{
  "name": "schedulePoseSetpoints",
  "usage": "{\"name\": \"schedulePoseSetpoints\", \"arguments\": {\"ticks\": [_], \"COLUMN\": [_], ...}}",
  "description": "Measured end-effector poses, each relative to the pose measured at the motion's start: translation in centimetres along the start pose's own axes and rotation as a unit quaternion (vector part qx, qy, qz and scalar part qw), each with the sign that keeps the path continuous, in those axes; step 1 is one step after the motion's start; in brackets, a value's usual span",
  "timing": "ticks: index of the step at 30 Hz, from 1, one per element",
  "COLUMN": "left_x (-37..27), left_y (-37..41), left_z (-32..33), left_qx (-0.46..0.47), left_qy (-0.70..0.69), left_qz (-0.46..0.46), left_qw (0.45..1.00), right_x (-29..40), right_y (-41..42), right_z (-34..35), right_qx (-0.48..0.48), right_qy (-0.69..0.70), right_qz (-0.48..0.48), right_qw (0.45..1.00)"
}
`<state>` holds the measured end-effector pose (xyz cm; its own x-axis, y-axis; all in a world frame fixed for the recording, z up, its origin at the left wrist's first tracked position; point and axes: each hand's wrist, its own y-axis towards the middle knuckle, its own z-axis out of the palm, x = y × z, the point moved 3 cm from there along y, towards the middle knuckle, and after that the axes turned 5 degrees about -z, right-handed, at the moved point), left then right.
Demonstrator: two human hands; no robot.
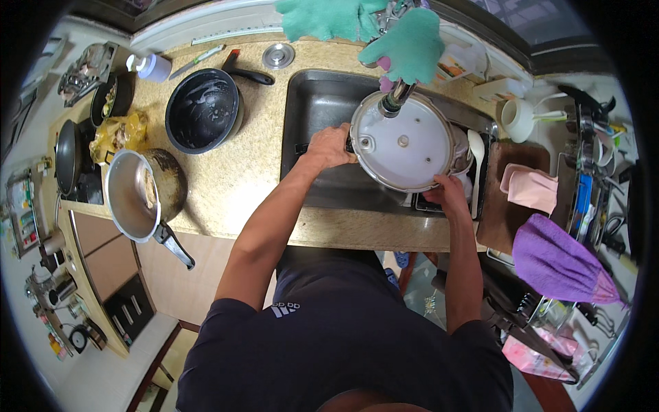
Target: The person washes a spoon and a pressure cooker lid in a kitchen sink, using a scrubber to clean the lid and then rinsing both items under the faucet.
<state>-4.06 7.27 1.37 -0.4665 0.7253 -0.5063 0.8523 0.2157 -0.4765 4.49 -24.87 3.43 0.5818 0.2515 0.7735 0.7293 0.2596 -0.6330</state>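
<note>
Both of my hands hold a round metal pressure cooker lid over the sink, its inner side facing up under the faucet. My left hand grips the black handle at the lid's left edge; most of that handle is hidden by my fingers. My right hand has hold of the rim at the lower right. Several small fittings dot the lid's pale inside. On the counter to the left, the pressure cooker pot lies tilted, its mouth towards the left and its black handle pointing down.
A dark nonstick pot stands left of the sink, near a knife and a small metal lid. Green rubber gloves hang over the faucet. On the right are a brown cutting board, pink cloths and a purple towel.
</note>
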Motion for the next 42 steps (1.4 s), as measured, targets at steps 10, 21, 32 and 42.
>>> {"name": "schedulePoseSetpoints", "arguments": {"ticks": [10, 21, 32, 42], "left_x": [1.6, -2.6, -4.1, -2.1], "left_y": [2.0, 7.6, 3.7, -2.4], "left_z": [1.9, 6.4, -0.1, -1.4], "left_qx": [-0.14, -0.229, 0.018, -0.012], "left_qy": [0.037, -0.173, -0.05, -0.01], "left_qz": [0.022, 0.161, 0.15, -0.002], "left_qw": [0.989, 0.944, 0.987, 1.0], "right_x": [-2.5, 5.1, 3.4, -0.2], "right_y": [-0.2, -6.0, -3.4, 0.4], "right_z": [2.6, 2.0, -3.4, -2.6], "right_qx": [-0.013, -0.154, -0.096, -0.012], "right_qy": [0.024, -0.133, -0.002, -0.035], "right_qz": [-0.116, -0.254, -0.091, -0.007], "right_qw": [0.993, 0.946, 0.991, 0.999]}}
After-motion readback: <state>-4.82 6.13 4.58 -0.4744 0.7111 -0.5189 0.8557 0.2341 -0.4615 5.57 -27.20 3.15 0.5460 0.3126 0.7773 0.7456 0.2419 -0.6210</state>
